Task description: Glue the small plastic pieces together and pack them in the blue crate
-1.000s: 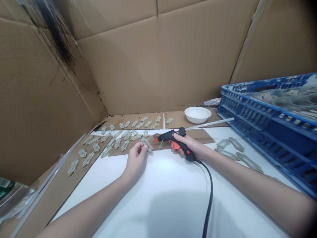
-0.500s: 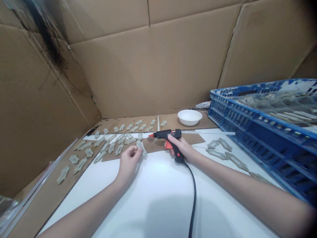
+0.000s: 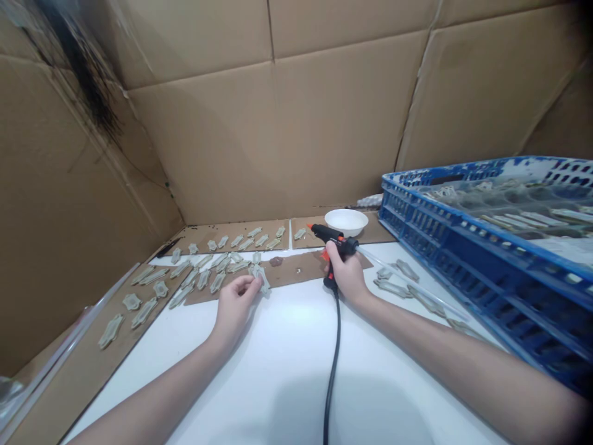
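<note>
My right hand is wrapped round the handle of a black and orange glue gun. Its orange nozzle points up and to the left, and a long clear glue stick sticks out of the back. Between thumb and fingers, my left hand pinches a small pale frame-shaped piece at the front edge of a cardboard strip. Many similar pale pieces lie to the left of it on the cardboard. A brownish blob sits on the strip between my hands.
A white bowl stands at the back. On the right is a blue plastic crate holding trays of pieces. Several loose frame pieces lie beside it. The black cord runs toward me across the white table. Cardboard walls enclose the far side.
My right hand has swung the glue gun away to the right and tilted its nozzle upward, apart from the pale piece. My left hand still pinches that piece. The view has shifted slightly.
</note>
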Motion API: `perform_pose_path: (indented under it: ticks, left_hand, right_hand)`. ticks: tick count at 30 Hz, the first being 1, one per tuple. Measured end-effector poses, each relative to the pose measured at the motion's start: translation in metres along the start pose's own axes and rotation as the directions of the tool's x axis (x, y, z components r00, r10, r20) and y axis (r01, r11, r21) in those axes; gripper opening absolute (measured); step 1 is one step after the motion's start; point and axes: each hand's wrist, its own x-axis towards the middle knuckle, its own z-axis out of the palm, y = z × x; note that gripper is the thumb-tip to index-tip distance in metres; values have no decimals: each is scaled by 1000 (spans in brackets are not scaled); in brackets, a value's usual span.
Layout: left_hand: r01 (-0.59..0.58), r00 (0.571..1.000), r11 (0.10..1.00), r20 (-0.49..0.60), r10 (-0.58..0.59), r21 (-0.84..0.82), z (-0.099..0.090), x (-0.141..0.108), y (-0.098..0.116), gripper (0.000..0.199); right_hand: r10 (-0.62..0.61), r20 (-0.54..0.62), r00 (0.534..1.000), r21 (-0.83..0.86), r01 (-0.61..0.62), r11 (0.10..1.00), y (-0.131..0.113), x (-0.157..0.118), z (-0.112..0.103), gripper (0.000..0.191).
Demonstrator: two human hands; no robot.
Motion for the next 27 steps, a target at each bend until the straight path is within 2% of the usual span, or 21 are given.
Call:
perform_pose_path:
  ticks: [6, 10, 15, 20, 24, 27]
  left_hand:
    - [6, 1000, 999, -12, -6, 51, -1, 1, -2, 31]
    - [-45, 999, 987, 12, 44, 153, -1, 1, -3, 29]
    - [-136, 991, 953, 46, 128, 269, -2, 10, 7, 24]
    - [-114, 991, 917, 106, 79, 381, -2, 39, 22, 22]
    - [-79, 996, 842, 69, 49, 534, 4, 63, 22, 19]
    - [-162, 986, 686, 82, 148, 709, 9, 71, 19, 18]
  right_hand:
    - [-22, -135, 991, -39, 17, 999, 9, 6, -1, 51]
    - [-16, -186, 982, -31, 10, 999, 15, 12, -1, 51]
    - [-12, -174, 985, 48, 20, 999, 18, 12, 0, 48]
    - [-17, -99, 995, 23, 20, 1000, 15, 8, 0, 54]
    - [-18, -78, 997, -34, 16, 999, 12, 5, 0, 56]
    - [-37, -66, 997, -51, 33, 998, 11, 4, 1, 56]
